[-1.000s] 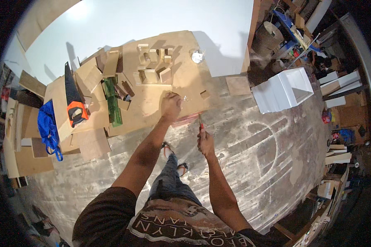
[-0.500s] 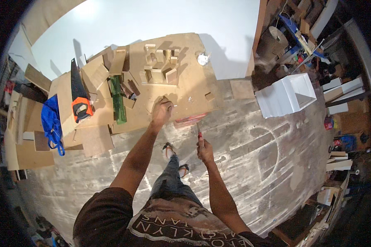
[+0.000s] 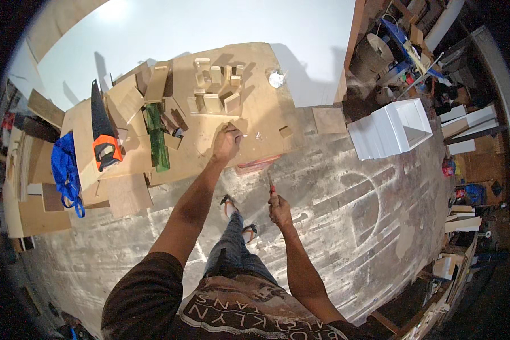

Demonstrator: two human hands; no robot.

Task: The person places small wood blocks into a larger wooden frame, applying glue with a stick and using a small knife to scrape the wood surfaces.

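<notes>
My left hand (image 3: pixel 226 144) is over the worktable board (image 3: pixel 209 170) near its front edge, fingers drawn together in a pinch. A small pale bit pokes out by the fingertips; what it is I cannot make out. Below the table's edge, my right hand (image 3: pixel 280 212) grips a red-handled tool (image 3: pixel 272 189) with a narrow metal blade pointing up and away. Its exact kind is unclear. Beyond my left hand stand several small wooden pieces (image 3: pixel 212 102), some upright on a thin base. A small square wood block (image 3: pixel 284 131) lies to the right.
At the left lie a handsaw (image 3: pixel 106 146) with an orange and black handle, a blue bag (image 3: pixel 67 170) and a green strip (image 3: pixel 156 136). A crumpled white item (image 3: pixel 276 79) sits at the table's far right. A white box (image 3: pixel 388 130) stands on the floor to the right.
My left hand has moved slightly away from me and to the right across the board. The right hand still holds the red-handled tool, nearly unmoved. The whole view has shifted a little.
</notes>
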